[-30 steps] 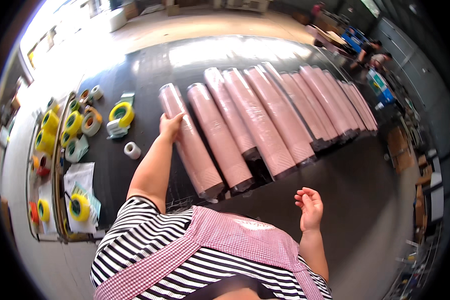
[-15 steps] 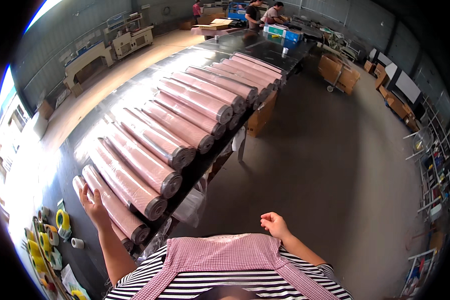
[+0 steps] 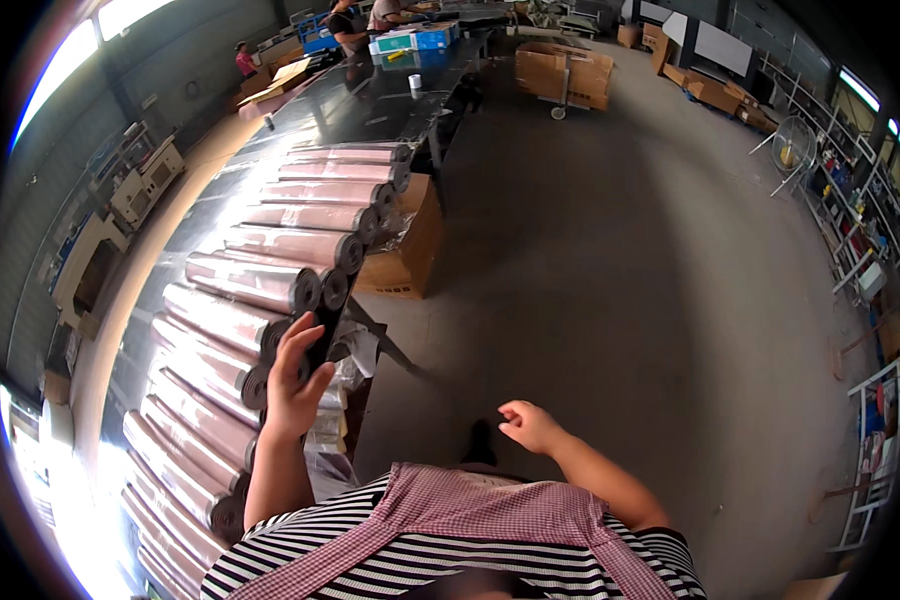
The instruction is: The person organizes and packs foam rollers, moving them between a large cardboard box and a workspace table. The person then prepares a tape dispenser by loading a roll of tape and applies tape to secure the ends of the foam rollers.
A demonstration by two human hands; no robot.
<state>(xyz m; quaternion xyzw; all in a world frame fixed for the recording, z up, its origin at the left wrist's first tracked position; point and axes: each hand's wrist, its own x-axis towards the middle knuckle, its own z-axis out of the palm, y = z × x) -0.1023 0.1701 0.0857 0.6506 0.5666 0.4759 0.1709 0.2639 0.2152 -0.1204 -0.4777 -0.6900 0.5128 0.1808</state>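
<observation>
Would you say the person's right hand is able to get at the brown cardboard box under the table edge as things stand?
Probably not without stepping forward: the right hand hangs empty over bare floor, well short of the cardboard box. Nothing lies between them, while the left hand rests on the pink rolls.

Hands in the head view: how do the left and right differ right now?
The left hand is raised to the table edge, fingers spread against the dark end of a pink wrapped roll; the right hand hangs lower over the grey concrete floor, touching nothing. The left is opened flat; the right is loosely curled. Both are bare and grip nothing.
</observation>
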